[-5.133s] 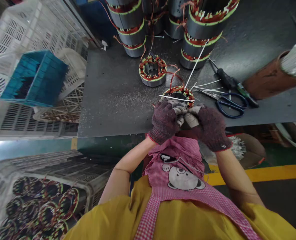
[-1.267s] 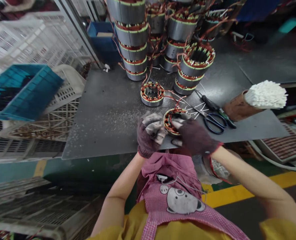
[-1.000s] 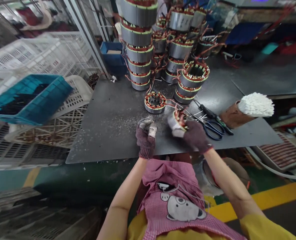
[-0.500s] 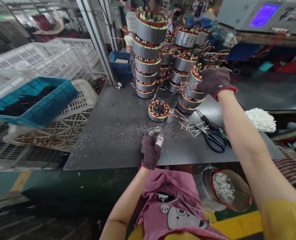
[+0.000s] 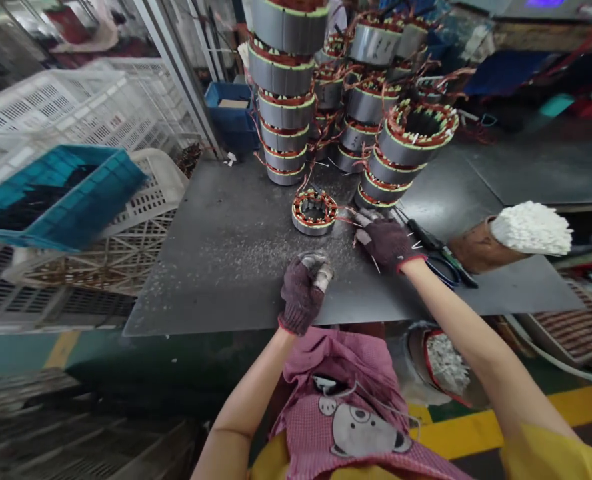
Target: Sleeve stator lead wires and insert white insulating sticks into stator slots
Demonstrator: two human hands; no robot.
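Several tall stacks of silver steel stator rings with green-edged copper windings [image 5: 282,87] stand at the far side of our dark steel tabletop [image 5: 191,293], their loose copper leads trailing in all directions. One round stator ring with red-and-green windings [image 5: 315,212] lies flat on its own, apart from the stacks and close to our hands, with a thin copper lead [image 5: 347,221] running from its right side toward our right hand. As far as we can judge, this ring is the only piece lying out by itself, while the stacks hold most of the pieces; how many of those have been worked on we cannot tell from here.

Our left hand [image 5: 303,293], in a maroon knit glove with worn grey fingertips, is clenched into a loose fist near the tabletop's front edge, and we see nothing held in it. Our right hand [image 5: 386,243], gloved the same, lies on the tabletop just beside the ring, with its fingers stretched toward the lead; whether they pinch it we cannot tell. Just past it are a black-handled screwdriver [image 5: 421,233] and blue-handled scissors [image 5: 443,272], with a brown tube [image 5: 469,245] packed with white cable ties [image 5: 531,229] to the right.
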